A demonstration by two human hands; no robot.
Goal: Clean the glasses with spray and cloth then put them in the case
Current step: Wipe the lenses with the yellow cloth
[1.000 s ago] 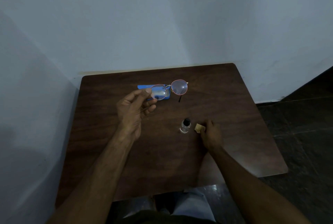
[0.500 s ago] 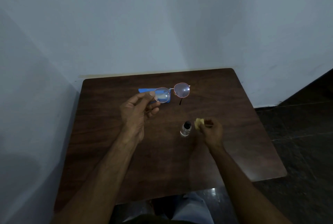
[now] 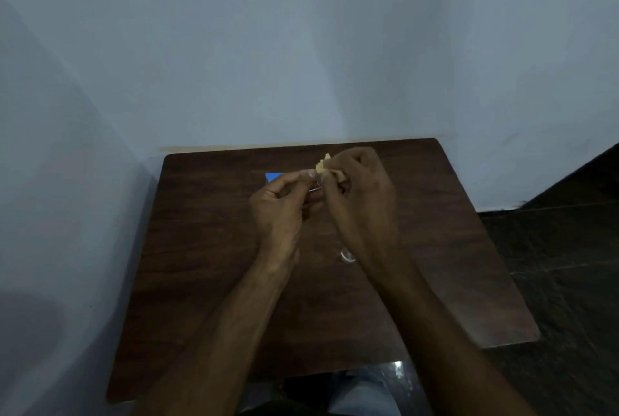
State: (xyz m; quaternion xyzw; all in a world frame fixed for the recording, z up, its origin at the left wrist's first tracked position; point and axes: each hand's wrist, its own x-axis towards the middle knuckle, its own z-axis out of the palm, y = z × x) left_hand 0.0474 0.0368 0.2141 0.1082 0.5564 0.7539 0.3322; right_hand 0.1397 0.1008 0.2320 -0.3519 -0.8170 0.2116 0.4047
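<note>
My left hand [image 3: 283, 204] holds the glasses [image 3: 318, 185] above the table; only a sliver of the frame shows between my hands. My right hand [image 3: 360, 191] pinches a small yellow cloth [image 3: 323, 163] and presses it against the glasses. The two hands meet over the far middle of the table. A corner of the blue case [image 3: 274, 177] peeks out behind my left hand. The spray bottle [image 3: 347, 255] stands on the table, mostly hidden under my right wrist.
The dark wooden table [image 3: 201, 281] sits in a corner between two pale walls. Dark floor lies to the right. My lap shows below the table's near edge.
My right hand lifted the cloth from beside the bottle and brought it up to the glasses. My left hand stayed holding the glasses. The view tilted down a little.
</note>
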